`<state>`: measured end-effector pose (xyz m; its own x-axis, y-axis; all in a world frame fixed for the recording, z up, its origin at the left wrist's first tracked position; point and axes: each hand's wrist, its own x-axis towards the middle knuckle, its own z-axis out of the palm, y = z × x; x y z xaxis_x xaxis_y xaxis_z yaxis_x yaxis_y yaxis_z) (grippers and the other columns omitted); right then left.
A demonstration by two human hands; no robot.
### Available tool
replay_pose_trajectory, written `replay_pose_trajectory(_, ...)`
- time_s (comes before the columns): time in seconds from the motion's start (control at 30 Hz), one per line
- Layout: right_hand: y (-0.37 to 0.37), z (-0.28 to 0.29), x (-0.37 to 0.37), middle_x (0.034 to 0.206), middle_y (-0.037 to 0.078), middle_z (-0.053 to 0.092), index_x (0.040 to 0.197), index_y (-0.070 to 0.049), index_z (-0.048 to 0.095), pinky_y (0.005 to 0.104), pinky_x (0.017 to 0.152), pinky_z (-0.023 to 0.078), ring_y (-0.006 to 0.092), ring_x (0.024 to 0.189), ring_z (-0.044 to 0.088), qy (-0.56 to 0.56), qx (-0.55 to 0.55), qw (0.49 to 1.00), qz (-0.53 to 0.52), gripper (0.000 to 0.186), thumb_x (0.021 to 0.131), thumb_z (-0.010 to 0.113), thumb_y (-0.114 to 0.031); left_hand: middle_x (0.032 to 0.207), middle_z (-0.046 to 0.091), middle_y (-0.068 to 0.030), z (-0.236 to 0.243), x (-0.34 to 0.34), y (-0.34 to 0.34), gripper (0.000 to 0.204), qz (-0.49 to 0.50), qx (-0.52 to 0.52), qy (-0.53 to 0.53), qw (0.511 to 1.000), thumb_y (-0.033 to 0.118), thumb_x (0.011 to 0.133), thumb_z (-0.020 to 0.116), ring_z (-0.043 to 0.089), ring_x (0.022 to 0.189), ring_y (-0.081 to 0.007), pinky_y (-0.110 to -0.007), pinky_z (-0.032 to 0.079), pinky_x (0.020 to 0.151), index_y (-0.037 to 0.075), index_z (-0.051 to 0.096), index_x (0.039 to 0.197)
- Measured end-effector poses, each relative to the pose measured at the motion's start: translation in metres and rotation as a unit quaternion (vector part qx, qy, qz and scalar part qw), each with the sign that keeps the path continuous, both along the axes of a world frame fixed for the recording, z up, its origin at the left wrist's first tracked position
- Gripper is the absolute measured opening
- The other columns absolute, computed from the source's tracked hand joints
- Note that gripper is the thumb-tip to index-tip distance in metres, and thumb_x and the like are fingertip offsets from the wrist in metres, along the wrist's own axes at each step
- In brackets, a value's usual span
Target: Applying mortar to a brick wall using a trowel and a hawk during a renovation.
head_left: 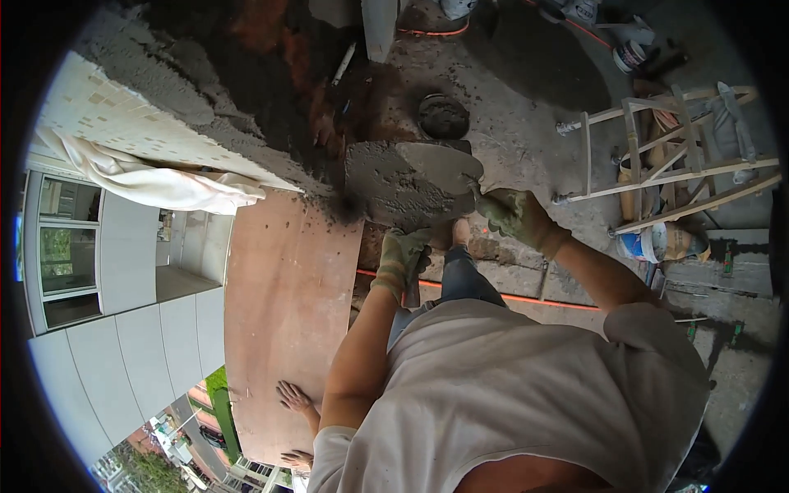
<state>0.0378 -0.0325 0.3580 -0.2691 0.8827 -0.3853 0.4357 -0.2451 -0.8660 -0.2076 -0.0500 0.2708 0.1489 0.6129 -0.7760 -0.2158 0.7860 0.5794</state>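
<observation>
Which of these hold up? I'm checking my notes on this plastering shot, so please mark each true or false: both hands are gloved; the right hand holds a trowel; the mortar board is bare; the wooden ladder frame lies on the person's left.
1. Both hands are gloved: true, the left hand and the right hand wear greenish gloves.
2. The right hand holds a trowel: true.
3. The mortar board is bare: false, grey mortar covers it.
4. The wooden ladder frame lies on the left: false, it is on the person's right.
</observation>
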Motion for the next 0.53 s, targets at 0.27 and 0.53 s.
replay_pose_trajectory(0.27, 0.049, -0.101, 0.179, 0.071, 0.003, 0.062, 0.094, -0.003, 0.068, 0.0279, 0.059, 0.046, 0.0098, 0.06, 0.054, -0.106, -0.215, 0.947, -0.215, 0.042, 0.097, 0.062, -0.044, 0.067, 0.057, -0.0034, -0.078, 0.091, 0.042, 0.016, 0.022, -0.147, 0.006, 0.989, 0.022, 0.089, 0.067, 0.052, 0.05, -0.0174, -0.032, 0.043, 0.047, 0.008, 0.068, 0.096)
replay_pose_trajectory(0.53, 0.09, -0.185, 0.287, 0.089, 0.01, 0.073, 0.102, -0.009, 0.067, 0.0395, 0.075, 0.052, 0.0275, 0.08, 0.07, -0.343, -0.147, 0.927, 0.04, 0.044, 0.092, 0.064, -0.052, 0.067, 0.056, -0.0022, -0.128, 0.138, 0.082, 0.018, 0.099, -0.231, -0.088, 0.964, 0.027, 0.089, 0.07, 0.051, 0.051, -0.0189, -0.035, 0.041, 0.048, 0.011, 0.064, 0.09)
